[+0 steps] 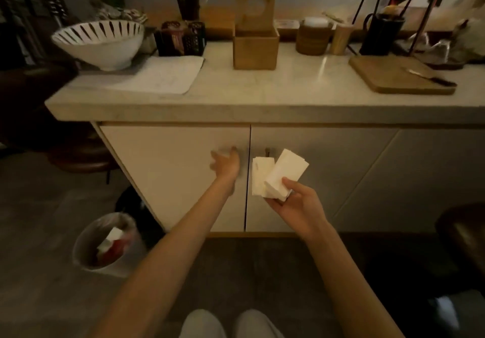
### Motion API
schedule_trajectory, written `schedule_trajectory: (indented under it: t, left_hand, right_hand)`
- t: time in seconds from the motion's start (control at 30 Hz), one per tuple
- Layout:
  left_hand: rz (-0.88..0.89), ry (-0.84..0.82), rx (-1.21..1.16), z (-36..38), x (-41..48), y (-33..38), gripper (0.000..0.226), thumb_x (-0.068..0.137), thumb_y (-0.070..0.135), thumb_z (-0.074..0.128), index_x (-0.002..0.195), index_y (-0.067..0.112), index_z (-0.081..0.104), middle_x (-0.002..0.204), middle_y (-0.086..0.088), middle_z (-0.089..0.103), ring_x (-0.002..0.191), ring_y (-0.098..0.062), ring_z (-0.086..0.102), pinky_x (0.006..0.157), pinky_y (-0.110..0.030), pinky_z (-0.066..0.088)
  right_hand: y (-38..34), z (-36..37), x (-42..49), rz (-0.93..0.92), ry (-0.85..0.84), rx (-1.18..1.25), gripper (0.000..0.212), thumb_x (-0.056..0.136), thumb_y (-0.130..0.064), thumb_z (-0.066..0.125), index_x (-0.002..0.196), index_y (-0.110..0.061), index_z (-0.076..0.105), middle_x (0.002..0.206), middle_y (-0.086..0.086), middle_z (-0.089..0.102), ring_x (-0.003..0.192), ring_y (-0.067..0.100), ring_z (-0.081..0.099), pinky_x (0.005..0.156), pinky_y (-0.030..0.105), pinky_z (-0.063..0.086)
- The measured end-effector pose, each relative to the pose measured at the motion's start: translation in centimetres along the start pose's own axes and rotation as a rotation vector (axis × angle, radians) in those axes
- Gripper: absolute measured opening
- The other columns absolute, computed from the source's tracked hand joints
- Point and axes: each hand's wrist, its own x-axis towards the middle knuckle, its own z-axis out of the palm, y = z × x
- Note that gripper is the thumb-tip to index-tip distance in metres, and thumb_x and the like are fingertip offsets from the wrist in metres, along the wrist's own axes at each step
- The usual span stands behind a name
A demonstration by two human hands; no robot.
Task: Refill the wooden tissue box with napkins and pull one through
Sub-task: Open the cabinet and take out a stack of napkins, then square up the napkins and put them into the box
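The wooden tissue box point(255, 48) stands on the counter at the back middle, its lid point(255, 4) tipped up and leaning back, with a round hole in it. Well below it, in front of the cabinet doors, my right hand point(299, 203) grips two stacks of white napkins point(278, 177). My left hand point(226, 164) is stretched out against the left cabinet door point(178, 174), near its right edge; it is blurred, its fingers spread and nothing in it.
On the counter point(262, 93) are a striped white bowl point(99, 42), a white mat point(168, 75), dark boxes, wooden jars and a cutting board point(399, 77) with a knife. A bin point(105, 243) lined with a bag stands on the floor at the left.
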Motion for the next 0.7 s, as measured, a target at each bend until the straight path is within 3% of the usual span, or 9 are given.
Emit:
schedule_trajectory:
  t: [0.1,0.13,0.2,0.27,0.37,0.53,0.63,0.7]
  left_hand:
    - [-0.275,-0.511,-0.289,-3.5,-6.0,0.8,0.079,0.087,0.071,0.036,0.131,0.008,0.055,0.134,-0.02,0.057,0.118,-0.039,0.059,0.075,-0.042,0.058]
    - [-0.303,-0.608,-0.367,-4.4,-8.0,1.8,0.075,0.087,0.071,0.037,0.125,0.012,0.061,0.124,-0.016,0.066,0.11,-0.033,0.065,0.077,-0.043,0.058]
    - [-0.287,-0.698,-0.423,-5.6,-10.7,4.7,0.059,0.091,0.061,0.044,0.13,0.018,0.058,0.124,-0.012,0.067,0.111,-0.029,0.065,0.091,-0.049,0.055]
    - [-0.248,-0.689,-0.362,-6.2,-13.0,8.7,0.051,0.094,0.044,0.054,0.136,0.014,0.052,0.128,-0.013,0.064,0.117,-0.029,0.061,0.095,-0.048,0.052]
    - [-0.206,-0.588,-0.235,-6.0,-14.5,14.5,0.042,0.097,0.03,0.054,0.133,0.009,0.053,0.123,-0.012,0.067,0.112,-0.028,0.064,0.089,-0.041,0.056]
    - [-0.1,-0.383,0.0,-4.0,-14.8,23.1,0.032,0.101,0.032,0.045,0.126,0.016,0.057,0.116,-0.004,0.067,0.105,-0.021,0.064,0.092,-0.043,0.055]
    - [0.048,-0.347,0.042,-2.0,-13.8,26.7,0.023,0.102,0.031,0.041,0.119,0.025,0.055,0.113,0.0,0.066,0.097,-0.013,0.064,0.07,-0.022,0.055]
    - [0.06,-0.334,0.018,-0.7,-13.4,28.5,0.027,0.103,0.031,0.039,0.122,0.023,0.056,0.109,0.001,0.067,0.093,-0.013,0.065,0.063,-0.018,0.052]
  right_hand:
    - [-2.2,3.8,-1.5,0.027,0.075,-0.014,0.057,0.088,-0.007,0.058,0.142,-0.011,0.043,0.139,0.02,0.054,0.126,0.038,0.053,0.099,0.048,0.049]
    - [-3.0,5.2,-2.1,0.038,0.087,-0.045,0.057,0.089,-0.007,0.058,0.143,-0.013,0.043,0.14,0.02,0.054,0.126,0.039,0.054,0.098,0.049,0.05]
    - [-5.2,8.1,-3.5,0.063,0.074,-0.123,0.055,0.089,-0.008,0.057,0.142,-0.013,0.043,0.138,0.021,0.055,0.124,0.04,0.055,0.095,0.052,0.052]
    - [-7.9,10.9,-5.0,0.105,0.047,-0.187,0.055,0.09,-0.007,0.057,0.143,-0.01,0.043,0.137,0.022,0.057,0.124,0.04,0.056,0.095,0.05,0.052]
    - [-12.9,14.2,-6.1,0.162,0.012,-0.27,0.05,0.092,-0.008,0.058,0.141,-0.008,0.045,0.136,0.021,0.057,0.123,0.039,0.057,0.096,0.049,0.052]
    - [-22.4,17.5,-5.0,0.136,0.049,-0.613,0.052,0.089,-0.024,0.068,0.137,-0.018,0.051,0.127,0.007,0.066,0.115,0.027,0.064,0.1,0.048,0.052]
    - [-26.9,18.6,-3.6,0.123,-0.017,-0.557,0.053,0.087,-0.026,0.072,0.136,-0.02,0.052,0.127,0.007,0.066,0.116,0.027,0.064,0.095,0.042,0.055]
    - [-28.3,20.0,-2.8,0.114,-0.074,-0.625,0.054,0.086,-0.029,0.074,0.135,-0.024,0.053,0.127,0.003,0.066,0.116,0.024,0.065,0.092,0.038,0.056]
